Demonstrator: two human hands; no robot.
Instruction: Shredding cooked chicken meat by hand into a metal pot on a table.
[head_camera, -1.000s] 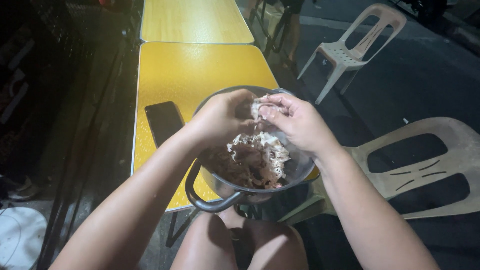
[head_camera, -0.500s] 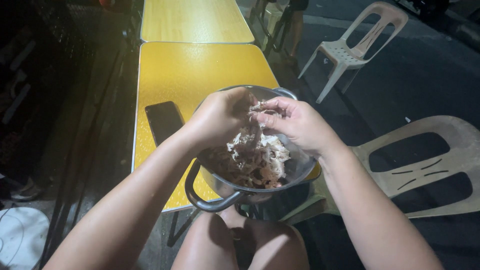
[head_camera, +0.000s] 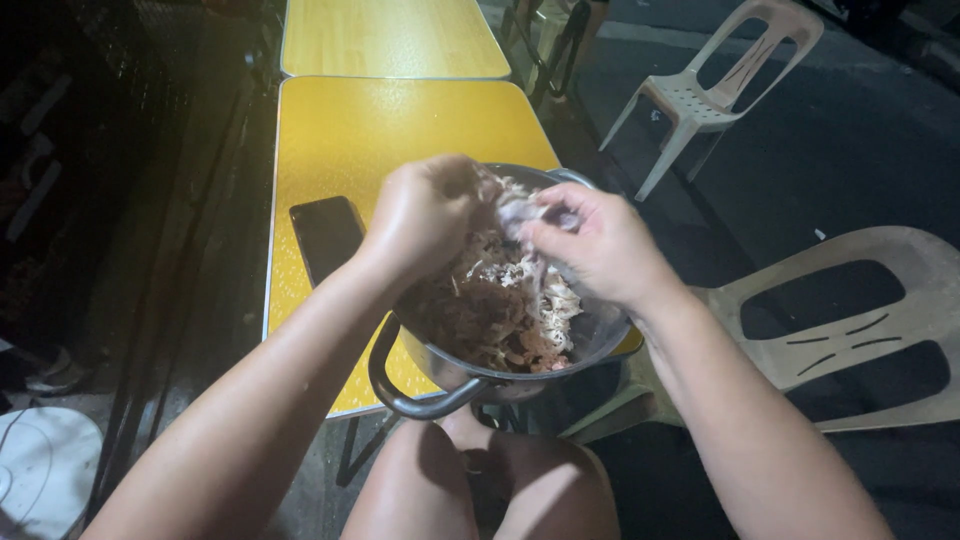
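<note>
We hold a pale piece of meat (head_camera: 520, 212) pinched between our left hand (head_camera: 425, 215) and right hand (head_camera: 600, 245), fingers closed on it, over the steel pot (head_camera: 440, 385) of shredded meat (head_camera: 505, 305) (at the yellow table (head_camera: 390, 125) edge, above our knees).

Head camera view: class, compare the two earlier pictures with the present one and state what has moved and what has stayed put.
Both hands have lifted slightly: the left hand and right hand now pinch a pale piece of meat between them, above the shredded meat instead of down in it. The round metal pot, black phone and yellow table stayed put.
</note>
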